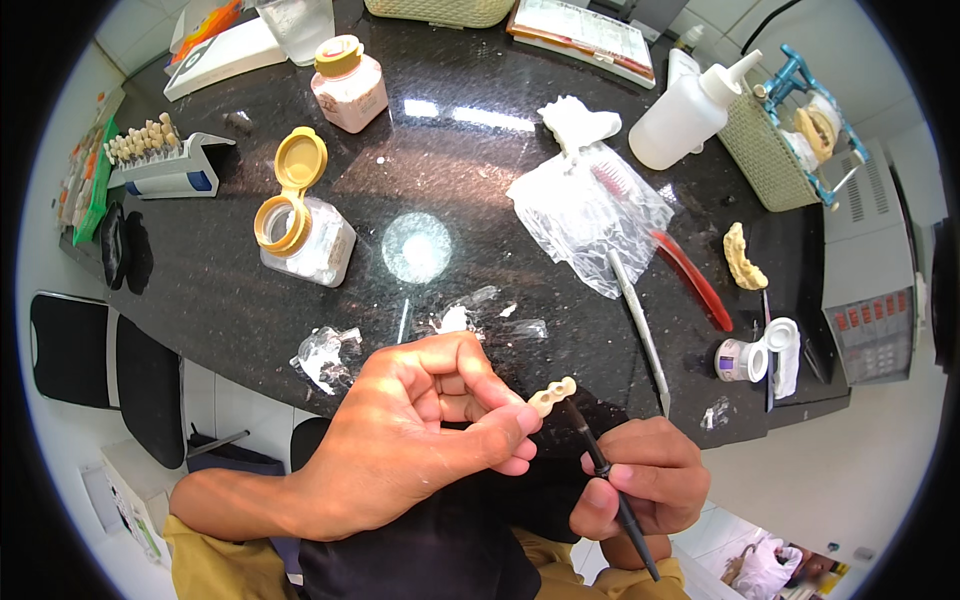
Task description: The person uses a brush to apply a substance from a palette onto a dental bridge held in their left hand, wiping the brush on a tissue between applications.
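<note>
Above the table's near edge, my left hand [425,425] pinches a short row of cream tooth crowns, a dental bridge [553,396], between thumb and forefinger. Its upper face shows small hollows. My right hand [648,475] grips a slim black-handled brush [590,443], pointed up and left. The brush's dark tip is at the right end of the bridge; whether it touches cannot be told. Beyond my left hand lie a round glass dish [416,248] and a crumpled clear wrapper with white material [328,358]. A grey stick-like tool [640,330] lies beyond my right hand.
On the dark table [450,170] stand an open yellow-lidded jar [320,240], a closed pink jar [350,95], a shade guide [165,165] and a white squeeze bottle [675,120]. A plastic bag [590,210], red-handled tool [695,280], tooth model [740,258] and small tub [740,360] lie right.
</note>
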{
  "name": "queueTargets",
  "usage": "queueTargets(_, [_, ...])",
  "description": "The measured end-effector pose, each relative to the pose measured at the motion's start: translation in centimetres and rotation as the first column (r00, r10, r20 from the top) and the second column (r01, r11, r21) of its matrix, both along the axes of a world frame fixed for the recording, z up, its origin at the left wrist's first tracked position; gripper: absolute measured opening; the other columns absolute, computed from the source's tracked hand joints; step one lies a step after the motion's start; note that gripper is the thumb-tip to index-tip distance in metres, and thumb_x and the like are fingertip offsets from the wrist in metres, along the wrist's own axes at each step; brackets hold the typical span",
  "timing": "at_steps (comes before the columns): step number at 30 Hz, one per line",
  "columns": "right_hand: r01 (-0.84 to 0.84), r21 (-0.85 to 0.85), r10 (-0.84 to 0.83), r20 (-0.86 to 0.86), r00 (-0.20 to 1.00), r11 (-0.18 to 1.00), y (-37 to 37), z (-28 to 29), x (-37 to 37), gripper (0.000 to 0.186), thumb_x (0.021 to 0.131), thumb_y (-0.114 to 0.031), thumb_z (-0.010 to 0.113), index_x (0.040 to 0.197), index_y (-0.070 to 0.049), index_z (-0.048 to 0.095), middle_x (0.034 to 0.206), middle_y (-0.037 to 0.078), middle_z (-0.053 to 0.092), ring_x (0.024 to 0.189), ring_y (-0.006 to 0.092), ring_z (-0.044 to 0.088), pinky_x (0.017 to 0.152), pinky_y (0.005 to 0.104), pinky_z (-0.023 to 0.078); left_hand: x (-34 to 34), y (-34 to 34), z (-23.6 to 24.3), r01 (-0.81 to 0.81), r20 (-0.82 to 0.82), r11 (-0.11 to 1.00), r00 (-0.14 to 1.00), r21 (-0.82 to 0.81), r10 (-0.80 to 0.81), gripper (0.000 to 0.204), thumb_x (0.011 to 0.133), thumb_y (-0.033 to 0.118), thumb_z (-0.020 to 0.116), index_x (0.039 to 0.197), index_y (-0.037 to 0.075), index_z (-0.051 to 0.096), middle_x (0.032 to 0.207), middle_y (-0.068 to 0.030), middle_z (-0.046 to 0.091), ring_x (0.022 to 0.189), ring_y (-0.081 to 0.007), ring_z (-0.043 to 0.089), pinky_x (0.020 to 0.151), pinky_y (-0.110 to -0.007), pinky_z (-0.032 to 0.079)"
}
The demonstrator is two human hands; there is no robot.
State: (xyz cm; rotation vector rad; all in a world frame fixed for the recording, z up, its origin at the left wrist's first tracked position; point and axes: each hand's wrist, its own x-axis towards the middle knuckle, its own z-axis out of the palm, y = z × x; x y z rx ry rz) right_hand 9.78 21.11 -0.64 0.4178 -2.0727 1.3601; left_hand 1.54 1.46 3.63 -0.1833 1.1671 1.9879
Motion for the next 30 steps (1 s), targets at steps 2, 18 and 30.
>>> queueTargets(2, [-0.006,-0.037,0.005,-0.014,1.000,0.999,0.2,-0.1,0.1,0.029,0.079,-0.007,0.081,0.098,-0.007,0.060,0.078,0.010,0.066,0.060,0.0203,0.066,0.051,0.0301,0.055,0.0,0.0,-0.1,-0.010,-0.010,1.000,1.000,-0.005,0.010,0.017,0.092,-0.006,0.068,0.093,0.000,0.053,0.097,-0.0165,0.067,0.083,-0.0205,0.074,0.073,-0.029,0.065])
queueTargets(18, [-0.024,-0.083,0.024,-0.007,1.000,0.996,0.1,0.9,-1.1,0.034,0.073,0.003,0.082,0.100,-0.005,0.064,0.085,0.011,0.068,0.090,0.0337,0.074,0.073,0.0357,0.064,-0.1,-0.3,0.6,0.082,0.024,0.994,0.996,-0.075,-0.080,0.016,0.095,0.000,0.068,0.110,-0.006,0.067,0.101,-0.0195,0.073,0.085,-0.0200,0.075,0.075,-0.030,0.065])
queueTargets(30, [-0.028,-0.026,0.027,-0.036,0.999,0.999,0.1,0.5,-1.2,0.031,0.076,0.000,0.083,0.100,-0.005,0.064,0.080,0.008,0.068,0.085,0.0322,0.075,0.068,0.0337,0.064,-0.2,-0.2,0.7,0.097,0.044,0.991,0.995,-0.089,-0.093,0.014,0.092,-0.004,0.070,0.106,-0.008,0.066,0.105,-0.0218,0.072,0.089,-0.0228,0.075,0.077,-0.032,0.066])
